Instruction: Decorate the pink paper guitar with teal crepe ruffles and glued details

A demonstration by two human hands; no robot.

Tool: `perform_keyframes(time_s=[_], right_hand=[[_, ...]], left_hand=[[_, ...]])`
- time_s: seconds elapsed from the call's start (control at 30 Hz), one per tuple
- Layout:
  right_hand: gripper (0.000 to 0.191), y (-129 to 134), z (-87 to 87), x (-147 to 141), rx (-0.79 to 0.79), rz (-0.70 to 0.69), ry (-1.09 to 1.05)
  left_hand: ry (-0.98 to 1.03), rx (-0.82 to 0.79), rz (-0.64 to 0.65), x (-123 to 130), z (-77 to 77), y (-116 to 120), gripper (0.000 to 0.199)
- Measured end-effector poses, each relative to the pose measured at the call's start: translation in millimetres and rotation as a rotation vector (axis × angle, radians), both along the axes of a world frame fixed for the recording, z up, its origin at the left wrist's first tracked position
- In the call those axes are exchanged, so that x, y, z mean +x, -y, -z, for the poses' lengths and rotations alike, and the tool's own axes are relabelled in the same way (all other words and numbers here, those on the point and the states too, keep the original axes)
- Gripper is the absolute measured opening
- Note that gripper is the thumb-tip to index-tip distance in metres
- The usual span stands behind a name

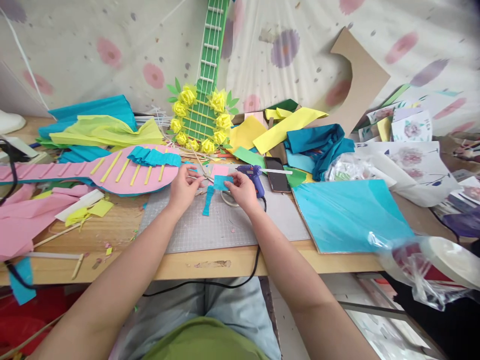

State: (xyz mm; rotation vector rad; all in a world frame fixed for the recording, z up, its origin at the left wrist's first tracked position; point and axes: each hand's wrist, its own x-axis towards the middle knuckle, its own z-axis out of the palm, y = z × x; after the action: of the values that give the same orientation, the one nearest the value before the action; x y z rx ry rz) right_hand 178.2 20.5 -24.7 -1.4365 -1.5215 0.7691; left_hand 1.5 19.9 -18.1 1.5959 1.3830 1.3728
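My right hand (pixel 243 189) pinches a small piece of blue crepe paper (pixel 222 183) between thumb and finger, over the grey cutting mat (pixel 210 235). To its left, my left hand (pixel 184 189) has its fingertips pressed together; what they hold, if anything, is too small to make out. Thin metal blades, apparently of scissors (pixel 205 174), show between the hands. Below the paper hangs or lies a narrow blue crepe strip (pixel 208 201). A purple glue gun (pixel 255 179) with a white glue stick lies just beyond my right hand.
A pink guitar-shaped cutout (pixel 144 186) with yellow sticks lies left. Behind stands a green guitar (pixel 210 75) ringed by yellow paper flowers. A phone (pixel 277 174), a blue board (pixel 348 215) and crepe paper (pixel 318 142) lie right. A black cable (pixel 210 283) crosses the table edge.
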Motion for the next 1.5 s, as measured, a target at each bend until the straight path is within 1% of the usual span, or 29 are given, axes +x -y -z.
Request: perform_keyframes(time_s=[0.07, 0.13, 0.17, 0.23, 0.3, 0.37, 0.47, 0.53, 0.57, 0.6, 0.67, 0.73, 0.77, 0.83, 0.9, 0.97, 1.03, 1.07, 1.13, 1.2, 1.33, 1.4, 1.5], right_hand=[[0.024, -0.9, -1.4, 3.2, 0.008, 0.069, 0.030], [0.024, -1.3, -1.7, 4.7, -0.015, 0.104, 0.061], [0.023, -1.3, -1.4, 4.7, -0.028, 0.109, 0.079], [0.023, -1.0, 0.1, 3.7, -0.049, 0.107, 0.111], [0.023, -0.5, 1.7, 2.3, -0.051, 0.099, 0.139], [0.024, -0.3, 2.9, 1.6, -0.032, 0.097, 0.157], [0.027, 0.0, 3.3, 2.1, 0.003, 0.081, 0.164], [0.027, 1.0, 2.0, 2.7, 0.017, 0.056, 0.160], [0.027, 1.9, 0.8, 2.9, 0.023, 0.043, 0.159], [0.026, 3.1, -0.7, 2.9, 0.027, 0.032, 0.162], [0.024, 5.9, -4.2, 2.4, 0.034, 0.014, 0.173], [0.021, 8.6, -7.3, 1.4, 0.044, -0.002, 0.181], [0.019, 9.6, -8.5, 0.8, 0.051, -0.008, 0.181], [0.016, 10.5, -9.6, -0.6, 0.071, -0.014, 0.169], [0.013, 10.0, -9.1, -2.0, 0.088, -0.026, 0.140], [0.011, 8.6, -7.2, -3.5, 0.076, -0.075, 0.070], [0.012, 6.7, -4.3, -4.9, 0.032, -0.152, -0.026], [0.015, 5.6, -2.6, -5.4, 0.005, -0.185, -0.065], [0.021, 3.7, 1.0, -5.9, -0.033, -0.207, -0.088], [0.023, 2.2, 4.5, -5.7, -0.040, -0.185, -0.045], [0.019, 1.9, 8.0, -4.8, 0.004, -0.132, 0.081], [0.018, 3.0, 7.4, -4.8, 0.018, -0.125, 0.133], [0.021, 4.8, 4.9, -4.7, 0.029, -0.124, 0.203]], left_hand=[[-0.068, 0.003, -0.114, -8.8, -1.2, -2.1, 0.030], [-0.258, -0.037, -0.181, -13.7, -2.5, -1.2, 0.026], [-0.380, -0.073, -0.176, -14.5, -3.3, 0.4, 0.025], [-0.608, -0.144, -0.106, -13.6, -5.1, 4.9, 0.022], [-0.753, -0.184, -0.011, -11.9, -6.5, 9.1, 0.019], [-0.817, -0.196, 0.045, -12.0, -6.7, 11.2, 0.015], [-0.831, -0.183, 0.086, -16.4, -4.7, 9.2, 0.009], [-0.746, -0.147, 0.081, -19.9, -2.9, 6.1, 0.009], [-0.655, -0.145, 0.075, -21.0, -2.3, 4.6, 0.009], [-0.526, -0.159, 0.068, -21.3, -2.1, 3.5, 0.009], [-0.181, -0.233, 0.084, -19.9, -3.3, 2.8, 0.009], [0.177, -0.314, 0.147, -16.3, -6.6, 4.4, 0.014], [0.316, -0.345, 0.181, -14.3, -8.7, 5.7, 0.016], [0.496, -0.399, 0.217, -10.6, -12.9, 8.4, 0.017], [0.592, -0.443, 0.215, -7.7, -15.5, 10.2, 0.013], [0.659, -0.458, 0.224, -5.1, -15.3, 11.1, 0.010], [0.691, -0.449, 0.244, -2.5, -12.9, 11.6, 0.012], [0.690, -0.441, 0.250, -1.1, -11.2, 12.1, 0.013], [0.654, -0.427, 0.251, 1.6, -8.0, 13.4, 0.014], [0.605, -0.417, 0.249, 3.9, -5.7, 15.0, 0.013], [0.529, -0.448, 0.220, 6.7, -3.6, 16.0, 0.008], [0.473, -0.454, 0.188, 7.1, -2.5, 14.5, 0.014], [0.375, -0.404, 0.139, 6.8, 0.0, 10.8, 0.028]])
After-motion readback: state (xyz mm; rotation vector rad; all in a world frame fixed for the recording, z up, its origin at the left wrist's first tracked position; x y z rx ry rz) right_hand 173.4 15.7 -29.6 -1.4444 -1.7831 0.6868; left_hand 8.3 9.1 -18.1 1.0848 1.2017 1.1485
